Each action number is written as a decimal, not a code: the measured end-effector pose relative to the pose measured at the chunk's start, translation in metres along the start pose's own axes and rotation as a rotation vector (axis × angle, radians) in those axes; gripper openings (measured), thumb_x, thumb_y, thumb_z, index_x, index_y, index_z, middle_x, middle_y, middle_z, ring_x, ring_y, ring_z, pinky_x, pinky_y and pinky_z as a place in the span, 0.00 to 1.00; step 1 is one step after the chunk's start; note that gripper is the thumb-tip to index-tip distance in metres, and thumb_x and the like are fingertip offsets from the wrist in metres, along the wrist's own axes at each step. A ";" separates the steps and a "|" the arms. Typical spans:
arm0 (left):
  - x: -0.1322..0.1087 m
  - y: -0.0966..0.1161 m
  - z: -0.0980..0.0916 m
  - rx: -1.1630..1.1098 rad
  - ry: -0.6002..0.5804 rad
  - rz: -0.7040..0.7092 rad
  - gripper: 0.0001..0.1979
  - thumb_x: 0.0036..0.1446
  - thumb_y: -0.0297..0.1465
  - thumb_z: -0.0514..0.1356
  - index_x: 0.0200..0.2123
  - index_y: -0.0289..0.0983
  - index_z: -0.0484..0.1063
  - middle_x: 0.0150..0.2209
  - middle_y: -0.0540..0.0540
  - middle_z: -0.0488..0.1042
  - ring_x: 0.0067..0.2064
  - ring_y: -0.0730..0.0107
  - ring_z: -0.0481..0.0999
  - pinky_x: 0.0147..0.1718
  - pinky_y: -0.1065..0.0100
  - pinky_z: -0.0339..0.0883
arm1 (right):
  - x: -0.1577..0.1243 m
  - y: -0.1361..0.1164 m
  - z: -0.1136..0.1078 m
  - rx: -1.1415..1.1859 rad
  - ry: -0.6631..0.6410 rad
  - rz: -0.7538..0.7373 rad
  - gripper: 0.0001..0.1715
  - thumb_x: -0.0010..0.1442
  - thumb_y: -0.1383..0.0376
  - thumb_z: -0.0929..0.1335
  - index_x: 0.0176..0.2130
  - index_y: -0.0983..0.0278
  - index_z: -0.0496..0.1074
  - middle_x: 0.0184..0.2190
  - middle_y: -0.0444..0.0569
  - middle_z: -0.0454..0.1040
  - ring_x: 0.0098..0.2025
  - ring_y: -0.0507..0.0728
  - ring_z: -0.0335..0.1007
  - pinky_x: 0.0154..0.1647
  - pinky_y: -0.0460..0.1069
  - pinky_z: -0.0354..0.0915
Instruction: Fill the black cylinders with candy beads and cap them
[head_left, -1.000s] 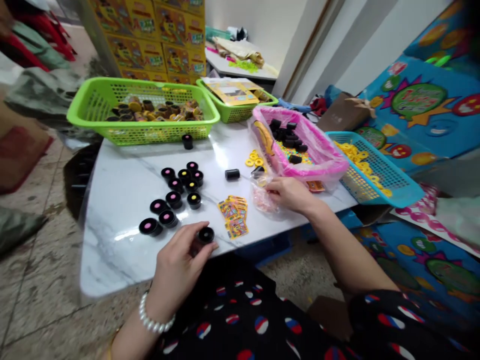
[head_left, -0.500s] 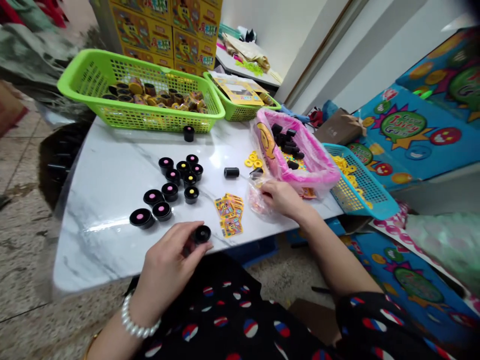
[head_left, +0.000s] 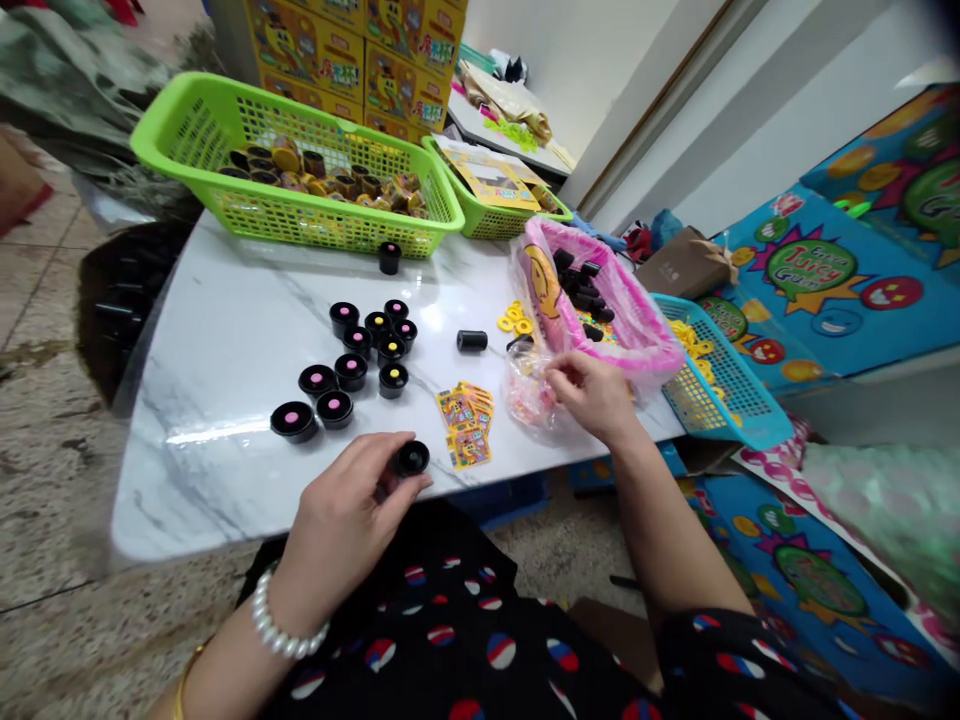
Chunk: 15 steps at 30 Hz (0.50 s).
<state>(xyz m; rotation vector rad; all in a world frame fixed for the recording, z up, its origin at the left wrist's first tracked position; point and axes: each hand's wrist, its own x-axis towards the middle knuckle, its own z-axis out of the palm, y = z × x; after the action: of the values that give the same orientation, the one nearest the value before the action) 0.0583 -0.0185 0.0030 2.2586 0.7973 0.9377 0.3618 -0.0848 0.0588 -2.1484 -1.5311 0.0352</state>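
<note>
My left hand (head_left: 352,505) grips a small black cup (head_left: 412,458) between thumb and fingers at the table's front edge, its hollow end facing up. My right hand (head_left: 592,395) is at the right side of a clear plastic bag (head_left: 529,392) of small pink pieces. Its thumb and fingertips are pinched together; whatever may be between them is too small to make out. Between the hands lie several fanned printed cards (head_left: 466,425). To the left stand several black cups (head_left: 334,408) with pink or yellow centres. A black cylinder (head_left: 472,341) lies on its side behind the cards.
Yellow rings (head_left: 515,319) lie beside a pink plastic-lined basket (head_left: 660,360) holding black cylinders. A blue basket (head_left: 761,425) of yellow rings stands to its right. At the back, a green basket (head_left: 300,235) holds wrapped cups. One cup (head_left: 389,258) stands before it on the marble-look table (head_left: 225,490).
My right hand has drawn slightly back to the right, its fingertips lifting out of the bag. My left hand still holds the black cup. The whole view has shifted slightly.
</note>
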 end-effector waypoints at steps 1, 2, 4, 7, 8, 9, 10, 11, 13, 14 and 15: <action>0.000 0.000 0.000 -0.005 -0.001 0.000 0.14 0.61 0.34 0.60 0.49 0.36 0.70 0.40 0.45 0.76 0.29 0.73 0.74 0.32 0.69 0.71 | -0.005 -0.009 -0.001 0.126 0.046 0.038 0.06 0.58 0.64 0.66 0.32 0.65 0.73 0.23 0.46 0.75 0.25 0.52 0.71 0.27 0.47 0.65; -0.001 0.000 0.001 -0.012 0.002 0.002 0.14 0.61 0.33 0.60 0.49 0.36 0.70 0.40 0.44 0.76 0.29 0.73 0.74 0.33 0.69 0.71 | -0.010 -0.021 -0.001 0.271 0.076 0.074 0.06 0.58 0.63 0.67 0.33 0.65 0.72 0.22 0.45 0.74 0.23 0.52 0.70 0.24 0.46 0.65; -0.001 -0.001 0.002 -0.029 0.008 0.006 0.14 0.60 0.33 0.60 0.49 0.35 0.70 0.39 0.44 0.76 0.29 0.73 0.74 0.33 0.69 0.71 | -0.022 -0.047 0.002 0.558 0.034 0.134 0.07 0.57 0.62 0.70 0.34 0.64 0.72 0.22 0.44 0.74 0.20 0.51 0.69 0.18 0.44 0.63; -0.002 -0.001 0.002 -0.046 0.010 -0.004 0.14 0.60 0.31 0.61 0.49 0.34 0.70 0.39 0.44 0.75 0.29 0.73 0.73 0.33 0.69 0.71 | -0.035 -0.086 0.017 0.901 -0.239 0.218 0.11 0.57 0.61 0.71 0.40 0.64 0.73 0.26 0.46 0.77 0.20 0.50 0.70 0.14 0.43 0.63; -0.002 0.000 0.002 -0.050 0.006 -0.012 0.14 0.59 0.31 0.61 0.49 0.35 0.70 0.39 0.44 0.75 0.30 0.73 0.73 0.34 0.68 0.71 | -0.038 -0.096 0.024 0.976 -0.334 0.236 0.12 0.57 0.60 0.71 0.40 0.64 0.74 0.28 0.46 0.77 0.21 0.50 0.71 0.15 0.43 0.64; -0.002 0.000 0.002 -0.056 0.001 -0.019 0.15 0.59 0.30 0.61 0.49 0.35 0.70 0.40 0.44 0.75 0.30 0.72 0.73 0.34 0.68 0.71 | -0.039 -0.104 0.030 1.023 -0.418 0.247 0.13 0.57 0.60 0.71 0.41 0.64 0.74 0.28 0.46 0.77 0.21 0.50 0.72 0.16 0.44 0.66; -0.002 0.000 0.001 -0.066 -0.002 -0.026 0.14 0.59 0.29 0.61 0.49 0.35 0.70 0.40 0.44 0.75 0.32 0.71 0.74 0.35 0.68 0.71 | -0.041 -0.109 0.036 1.047 -0.481 0.254 0.13 0.57 0.60 0.72 0.40 0.64 0.74 0.27 0.45 0.77 0.21 0.50 0.72 0.18 0.44 0.68; -0.002 0.001 0.001 -0.077 -0.003 -0.030 0.14 0.59 0.29 0.61 0.48 0.35 0.70 0.41 0.43 0.76 0.33 0.70 0.75 0.36 0.67 0.72 | -0.042 -0.113 0.040 1.054 -0.525 0.257 0.12 0.56 0.60 0.72 0.39 0.65 0.75 0.25 0.44 0.76 0.20 0.49 0.72 0.19 0.44 0.69; -0.003 0.001 0.000 -0.107 0.001 -0.030 0.13 0.59 0.28 0.60 0.48 0.35 0.70 0.41 0.43 0.76 0.37 0.67 0.76 0.38 0.66 0.72 | -0.043 -0.116 0.046 1.039 -0.561 0.261 0.12 0.56 0.60 0.73 0.39 0.65 0.75 0.23 0.44 0.76 0.21 0.50 0.73 0.21 0.45 0.70; -0.003 0.001 0.000 -0.121 0.005 -0.027 0.13 0.59 0.27 0.60 0.47 0.35 0.70 0.41 0.43 0.76 0.39 0.66 0.77 0.40 0.65 0.72 | -0.044 -0.117 0.048 1.015 -0.553 0.254 0.13 0.56 0.60 0.73 0.39 0.65 0.74 0.23 0.44 0.76 0.22 0.51 0.73 0.21 0.45 0.70; -0.004 0.001 0.000 -0.128 0.010 -0.023 0.13 0.58 0.27 0.60 0.47 0.35 0.70 0.41 0.42 0.76 0.41 0.65 0.77 0.41 0.64 0.72 | -0.045 -0.117 0.048 0.971 -0.521 0.230 0.12 0.56 0.60 0.72 0.39 0.64 0.74 0.24 0.45 0.76 0.23 0.52 0.74 0.20 0.45 0.69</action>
<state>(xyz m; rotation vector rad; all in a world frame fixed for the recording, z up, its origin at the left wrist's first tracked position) 0.0567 -0.0220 0.0020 2.1317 0.7444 0.9626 0.2277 -0.0781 0.0534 -1.5211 -1.1078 1.2244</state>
